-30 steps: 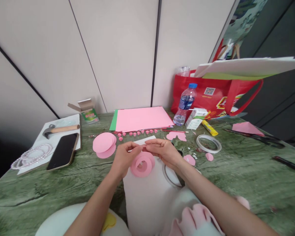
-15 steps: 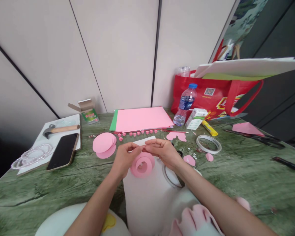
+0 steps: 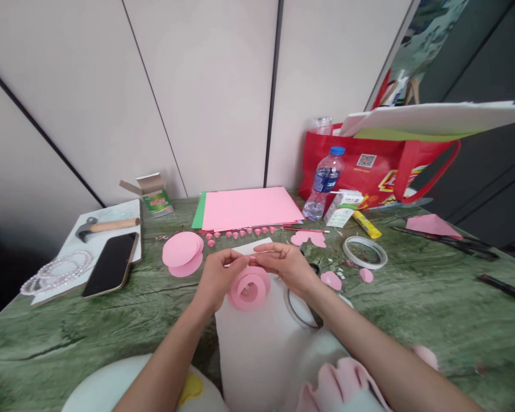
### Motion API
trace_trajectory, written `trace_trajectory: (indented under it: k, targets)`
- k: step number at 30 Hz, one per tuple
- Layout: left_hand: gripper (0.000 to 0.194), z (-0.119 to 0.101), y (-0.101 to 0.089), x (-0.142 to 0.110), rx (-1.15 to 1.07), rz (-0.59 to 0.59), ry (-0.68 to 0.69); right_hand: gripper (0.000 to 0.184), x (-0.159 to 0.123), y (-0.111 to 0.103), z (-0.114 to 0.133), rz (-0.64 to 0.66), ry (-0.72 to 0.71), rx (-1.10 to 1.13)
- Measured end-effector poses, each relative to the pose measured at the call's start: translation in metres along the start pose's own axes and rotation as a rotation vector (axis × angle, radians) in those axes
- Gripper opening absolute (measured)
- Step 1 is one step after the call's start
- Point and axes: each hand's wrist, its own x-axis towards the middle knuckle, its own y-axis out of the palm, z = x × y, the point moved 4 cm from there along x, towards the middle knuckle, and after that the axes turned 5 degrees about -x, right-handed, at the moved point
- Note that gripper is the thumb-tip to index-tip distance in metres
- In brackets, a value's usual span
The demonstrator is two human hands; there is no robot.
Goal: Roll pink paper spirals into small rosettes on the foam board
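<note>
A pink paper spiral [image 3: 261,289] hangs just below my fingertips, its coils loose around an open middle. My left hand [image 3: 220,276] is closed, thumb and fingers pinching a bit of pink paper at the spiral's upper end. From the other side my right hand [image 3: 285,264] pinches the same spot, so the fingertips of both hands nearly meet. The fingers partly hide the pinched part. Left of my hands lies a small stack of pink paper circles [image 3: 181,249]. Behind them runs a row of small rolled pink paper buds [image 3: 242,233].
Pink paper sheets [image 3: 251,207] lie at the back. To the left are a phone [image 3: 110,264], a hammer [image 3: 111,226] and a bead string [image 3: 55,270]. A water bottle [image 3: 325,183], glue stick [image 3: 366,224], tape roll [image 3: 348,245], scissors [image 3: 466,248] and red bag [image 3: 369,171] occupy the right.
My hands and the spiral stay almost in place, with only a slight shift of the fingers at the pinched end. The whole view has drifted very slightly.
</note>
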Motion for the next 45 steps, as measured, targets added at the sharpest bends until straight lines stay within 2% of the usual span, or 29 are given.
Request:
trace_trajectory:
  k: [15,22,32,45]
  targets:
    - [0.02,0.0011,0.0014,0.0009,0.027,0.052,0.034,0.03,0.0,-0.0015,0.0021,-0.071,-0.006,-0.036]
    - [0.02,-0.0006,0.0018,0.0005,0.032,0.039,0.031,0.032,-0.0005,-0.0033,0.0019,-0.113,0.002,-0.044]
    - [0.021,0.0022,-0.0008,0.0025,0.027,0.005,0.048,0.028,0.001,-0.0013,0.0004,-0.015,-0.047,-0.024]
    - [0.02,0.0032,-0.0025,0.0036,0.03,-0.005,0.065,0.037,-0.0006,0.0004,0.0028,-0.001,-0.033,-0.038]
